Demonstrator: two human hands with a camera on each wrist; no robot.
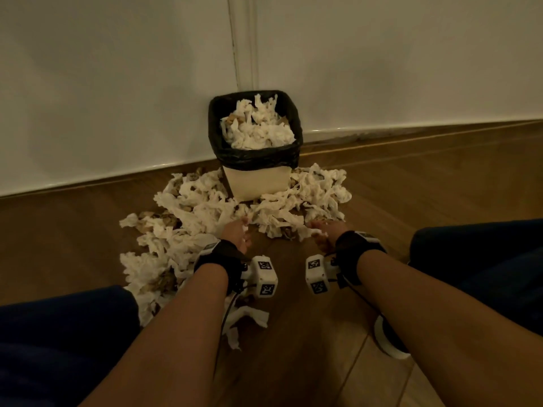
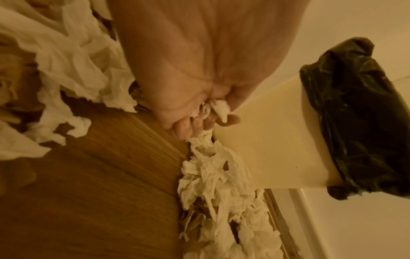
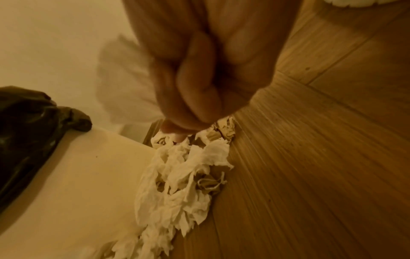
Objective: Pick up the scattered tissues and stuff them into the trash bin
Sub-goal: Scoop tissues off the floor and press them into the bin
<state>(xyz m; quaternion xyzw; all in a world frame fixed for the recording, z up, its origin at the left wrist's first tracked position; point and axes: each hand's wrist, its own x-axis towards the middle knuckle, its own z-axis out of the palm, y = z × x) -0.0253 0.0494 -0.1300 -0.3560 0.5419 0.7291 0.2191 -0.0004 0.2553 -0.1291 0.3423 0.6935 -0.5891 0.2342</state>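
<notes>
A cream trash bin [image 1: 255,180] with a black liner [image 1: 252,158] stands against the wall, heaped with white tissues [image 1: 258,127]. More crumpled tissues [image 1: 199,201] lie scattered on the wooden floor around its base. My left hand [image 1: 239,230] is low in front of the bin, fingers curled, pinching a scrap of tissue [image 2: 219,108]. To its right, my right hand [image 1: 321,230] reaches into the pile on the floor [image 3: 184,168]. Its fingers are curled into a fist, and a blurred white tissue [image 3: 124,84] sticks out beside them. The bin [image 2: 266,140] is just beyond both hands.
The white wall [image 1: 117,83] and its skirting run right behind the bin. My knees in dark trousers [image 1: 58,333] flank both arms. A white shoe [image 1: 388,339] is on the floor at the right. A strip of bare wooden floor [image 1: 282,259] lies between my hands.
</notes>
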